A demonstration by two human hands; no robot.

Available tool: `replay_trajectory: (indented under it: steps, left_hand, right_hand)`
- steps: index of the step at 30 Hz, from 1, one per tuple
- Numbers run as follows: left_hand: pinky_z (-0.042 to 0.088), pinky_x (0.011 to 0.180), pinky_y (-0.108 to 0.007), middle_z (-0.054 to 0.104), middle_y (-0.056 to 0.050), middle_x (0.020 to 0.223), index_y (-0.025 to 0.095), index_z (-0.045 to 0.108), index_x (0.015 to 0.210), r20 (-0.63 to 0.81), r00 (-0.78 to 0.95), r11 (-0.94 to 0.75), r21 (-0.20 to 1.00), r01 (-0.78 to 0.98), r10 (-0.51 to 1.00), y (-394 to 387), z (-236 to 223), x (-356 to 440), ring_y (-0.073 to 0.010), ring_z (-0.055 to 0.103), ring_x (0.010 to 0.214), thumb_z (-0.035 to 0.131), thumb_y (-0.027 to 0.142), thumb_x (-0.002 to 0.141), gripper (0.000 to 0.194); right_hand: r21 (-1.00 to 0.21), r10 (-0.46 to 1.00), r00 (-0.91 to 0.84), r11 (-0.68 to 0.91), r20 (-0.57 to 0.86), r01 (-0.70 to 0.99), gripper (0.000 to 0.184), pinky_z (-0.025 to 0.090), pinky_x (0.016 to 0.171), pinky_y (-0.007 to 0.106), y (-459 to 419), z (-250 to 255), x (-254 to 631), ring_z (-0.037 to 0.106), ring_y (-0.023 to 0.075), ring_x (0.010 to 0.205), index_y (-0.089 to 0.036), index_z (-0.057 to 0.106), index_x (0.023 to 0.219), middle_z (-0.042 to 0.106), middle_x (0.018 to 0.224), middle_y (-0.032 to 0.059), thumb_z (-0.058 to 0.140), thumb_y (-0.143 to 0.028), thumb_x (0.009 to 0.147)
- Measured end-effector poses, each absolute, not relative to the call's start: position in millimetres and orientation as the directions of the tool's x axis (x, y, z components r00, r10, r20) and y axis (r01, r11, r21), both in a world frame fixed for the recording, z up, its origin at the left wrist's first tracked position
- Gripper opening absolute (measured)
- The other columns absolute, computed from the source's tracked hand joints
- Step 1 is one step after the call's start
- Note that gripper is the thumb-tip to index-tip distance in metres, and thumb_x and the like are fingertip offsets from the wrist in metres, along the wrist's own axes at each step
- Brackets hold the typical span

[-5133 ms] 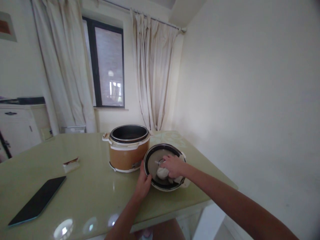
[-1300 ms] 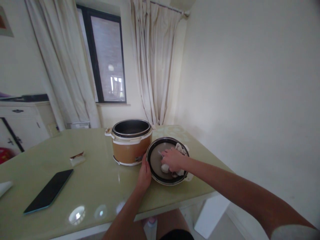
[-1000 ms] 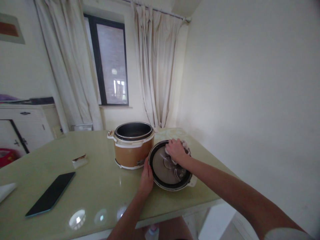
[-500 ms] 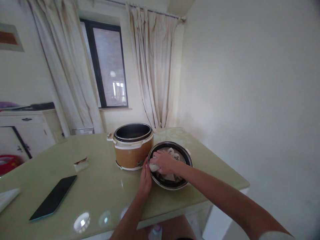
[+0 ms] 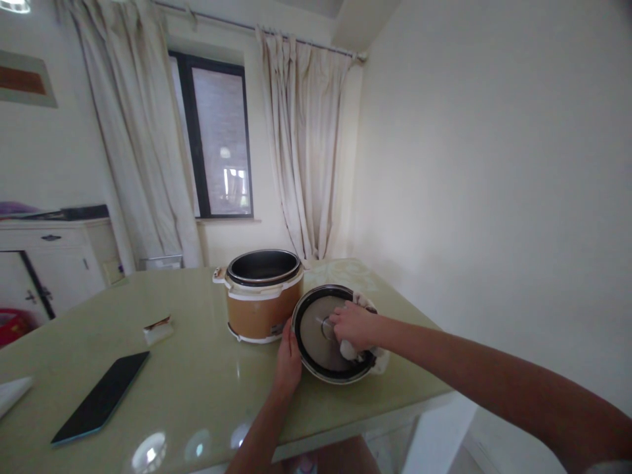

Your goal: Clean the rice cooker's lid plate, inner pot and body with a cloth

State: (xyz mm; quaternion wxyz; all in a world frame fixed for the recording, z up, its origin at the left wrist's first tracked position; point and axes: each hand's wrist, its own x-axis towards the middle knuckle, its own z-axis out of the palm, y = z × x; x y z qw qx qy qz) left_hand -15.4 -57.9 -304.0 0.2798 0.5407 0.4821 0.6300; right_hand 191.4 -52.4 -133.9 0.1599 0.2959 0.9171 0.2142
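A round lid (image 5: 315, 337) with a dark rim and a grey inner face is tilted toward me at the table's right side. It looks like the cooker's lid, underside showing. My left hand (image 5: 288, 362) grips its left edge, fingers partly hidden behind the rim. Over the right part of the inner face, my right hand (image 5: 353, 325) is closed on a whitish cloth (image 5: 364, 301), which bunches under the fingers and hangs past the right rim. Just left of the lid stands an electric cooker (image 5: 257, 315), orange-brown with white trim, its top uncovered and a dark inner pot (image 5: 264, 266) inside.
The greenish glossy table (image 5: 207, 368) carries a dark tablet-like slab (image 5: 101, 398), a small whitish packet (image 5: 158, 329) and a white item (image 5: 14, 394) at the left edge. A wall (image 5: 494, 197) rises beyond the table's right edge; curtains (image 5: 309, 145) hang behind.
My right hand has slid the cloth from the lid's left and middle to its right edge, uncovering the grey inner face. My left hand stays at the left rim.
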Motion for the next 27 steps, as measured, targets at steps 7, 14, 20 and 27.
replay_trajectory:
  steps: [7,14,20,27]
  left_hand:
    - [0.032,0.128,-0.042,0.054,-0.013,0.158,0.016,0.051,0.151,0.433,-0.243,-0.398,0.899,0.182,0.868,-54.5,-310.3,-16.9,-0.0230,0.046,0.150,0.031,0.041,0.108,0.053]
    - [0.031,0.128,-0.044,0.056,-0.014,0.156,0.016,0.054,0.150,0.372,-0.250,-0.352,0.928,0.123,0.894,-59.9,-303.8,-17.7,-0.0248,0.047,0.149,0.037,0.042,0.106,0.054]
    - [0.037,0.124,-0.044,0.063,-0.014,0.148,0.016,0.061,0.142,0.292,-0.274,-0.310,0.950,-0.025,0.917,-61.4,-296.5,-21.0,-0.0259,0.055,0.142,0.039,0.046,0.104,0.053]
    - [0.038,0.123,-0.046,0.065,-0.014,0.146,0.016,0.060,0.140,0.382,-0.264,-0.385,0.922,0.043,0.886,-56.1,-301.0,-19.4,-0.0255,0.058,0.139,0.038,0.054,0.105,0.056]
  right_hand:
    - [0.476,0.771,-0.604,0.462,0.202,0.749,0.020,0.045,0.094,0.046,-7.1,-110.1,179.6,0.056,0.0308,0.111,-0.015,0.074,0.103,0.067,0.119,0.0170,0.074,-0.015,0.083]
    - [0.240,0.759,-0.576,0.524,0.304,0.817,0.042,0.047,0.090,0.042,-15.8,-135.2,108.3,0.053,0.0319,0.115,-0.019,0.064,0.127,0.060,0.130,0.0170,0.071,-0.029,0.086]
    - [0.001,0.604,-0.793,0.795,0.082,0.606,0.027,0.046,0.085,0.029,-41.5,-151.5,119.2,0.060,0.0205,0.096,-0.020,0.075,0.108,0.066,0.105,0.0061,0.075,-0.029,0.083]
    - [0.105,0.360,-0.911,0.933,-0.202,0.345,0.040,0.045,0.087,0.039,-79.2,-146.7,165.1,0.059,0.0264,0.102,-0.034,0.079,0.113,0.064,0.111,0.0058,0.074,-0.021,0.076]
